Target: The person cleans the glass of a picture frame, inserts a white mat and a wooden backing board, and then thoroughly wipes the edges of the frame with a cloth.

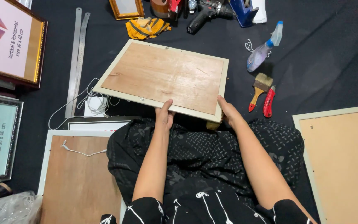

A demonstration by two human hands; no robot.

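Both hands grip a picture frame face down by its near edge.

The left hand (164,116) and right hand (228,111) are each closed on the near rail of the picture frame (162,76), thumbs on top, holding it tilted above the lap over the black cloth (320,62) so its plywood backing faces up. A paintbrush (260,88) and spray bottle (263,49) lie to the right, steel rulers (76,58) to the left, a cordless drill (206,12) beyond.
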